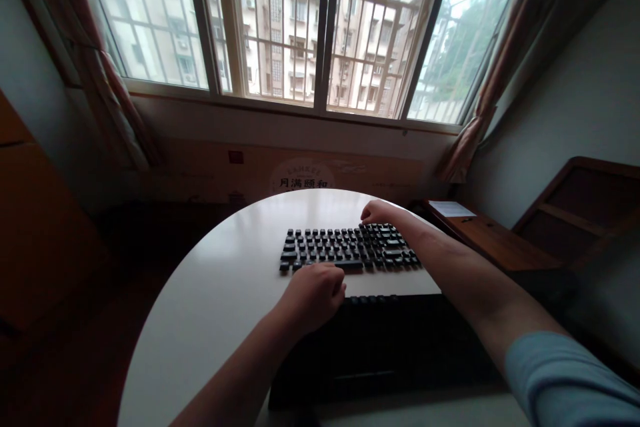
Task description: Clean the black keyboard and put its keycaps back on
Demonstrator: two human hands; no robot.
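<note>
Loose black keycaps [327, 247] lie in keyboard-like rows on a white round table [215, 280]. Nearer to me is a dark keyboard body [380, 347], with a few keycaps [375, 299] along its far edge. My left hand [316, 290] is closed above the keyboard's far left corner, beside the bottom row of loose keycaps; its fingertips are mostly hidden. Reaching across the keyboard, my right hand [376, 212] is at the far row of keycaps, its fingers curled together and pointing down. Whatever either hand pinches is hidden or too small to see.
A wooden desk [505, 240] with a white paper [453, 209] on it stands at the right, near a wooden chair [580, 207]. Behind the table, a printed cardboard panel [350, 167] leans below a barred window [320, 33]. An orange-brown cabinet [35, 227] is at the left.
</note>
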